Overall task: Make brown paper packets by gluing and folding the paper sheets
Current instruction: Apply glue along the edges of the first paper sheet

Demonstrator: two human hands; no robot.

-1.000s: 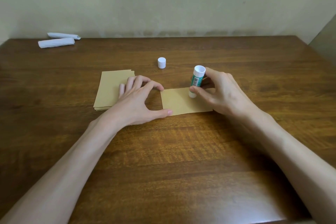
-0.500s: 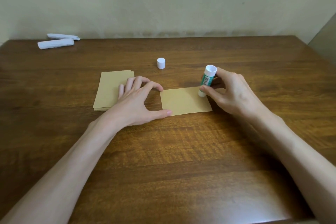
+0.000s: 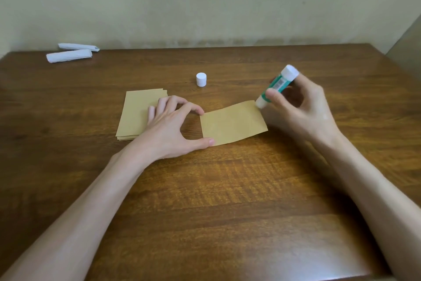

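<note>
While my left grip (image 3: 169, 125) lies spread, thumb and forefinger pressing the left edge of the single brown paper sheet (image 3: 232, 123) on the counter (image 3: 227, 189), my right grip (image 3: 303, 107) clasps the tilted glue stick (image 3: 276, 84), its tip at the sheet's far right corner.

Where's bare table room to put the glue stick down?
The table is bare right of the right hand holding the glue stick and behind the white cap. Crowded: the middle, with paper stack, single sheet and left hand.
</note>
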